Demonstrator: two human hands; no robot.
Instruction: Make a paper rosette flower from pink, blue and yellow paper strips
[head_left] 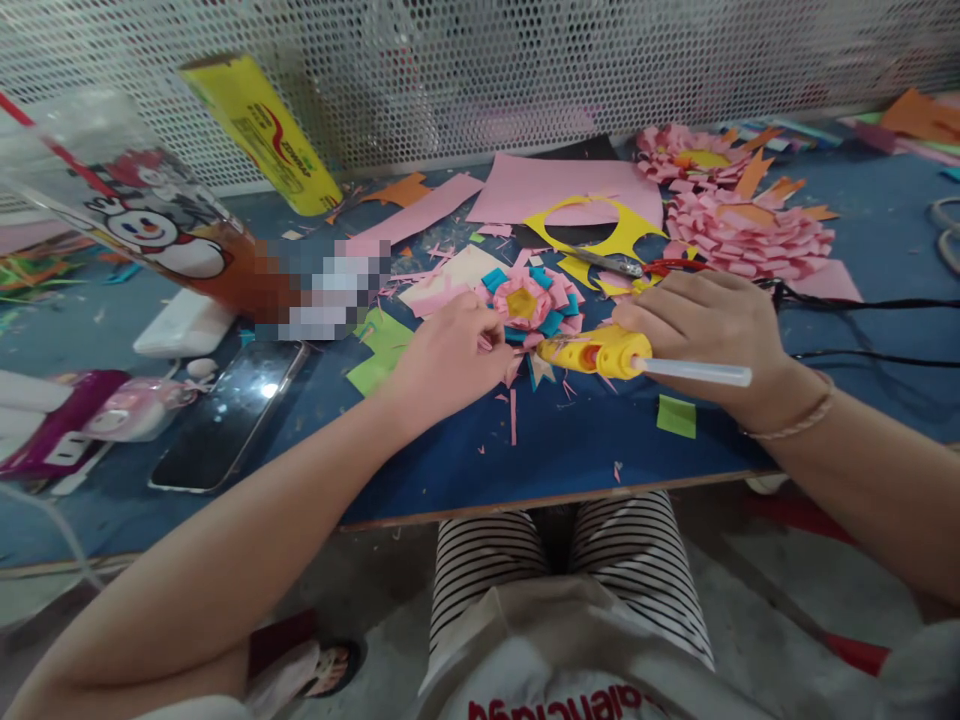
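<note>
My right hand (697, 330) is wrapped around a yellow hot glue gun (600, 354), with a clear glue stick (697, 372) poking out of its back end. The gun's nozzle points left, toward my left hand (461, 355). The fingers of that hand are pinched on a small pink paper piece (512, 374), partly hidden by the fingertips. Just beyond the nozzle lies a paper flower (529, 305) with pink and blue loops around a yellow centre. Scissors with red handles (667, 266) rest behind the glue gun, partly covered by my right hand.
Finished-looking pink paper flowers (750, 235) lie at the back right. Cut yellow paper (555, 235) and a pink sheet (495, 190) are behind. On the left stand a drink cup (172, 215) and a yellow tube (270, 135), near a phone (229, 415). Black cords (862, 303) run right.
</note>
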